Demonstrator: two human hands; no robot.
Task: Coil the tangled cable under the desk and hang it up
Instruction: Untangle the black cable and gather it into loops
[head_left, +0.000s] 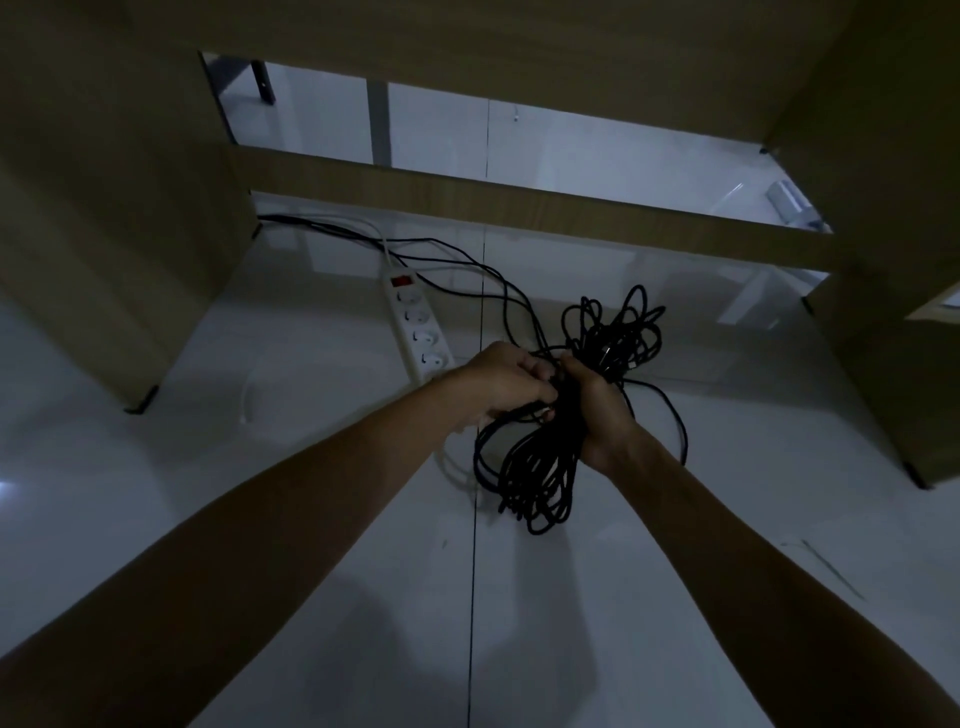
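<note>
A black cable (530, 467) is gathered into a rough bundle of loops over the white floor under the desk. My right hand (597, 410) grips the bundle around its middle, with loops sticking out above the fist and hanging below it. My left hand (506, 382) is pressed against the bundle from the left, its fingers curled on strands of the cable. One strand runs from the bundle back to the left, toward the desk's left panel.
A white power strip (415, 325) with a red switch lies on the floor just left of my hands, its white cord trailing beside it. Wooden desk side panels (119, 249) stand left and right, and a crossbar (519, 208) spans the back.
</note>
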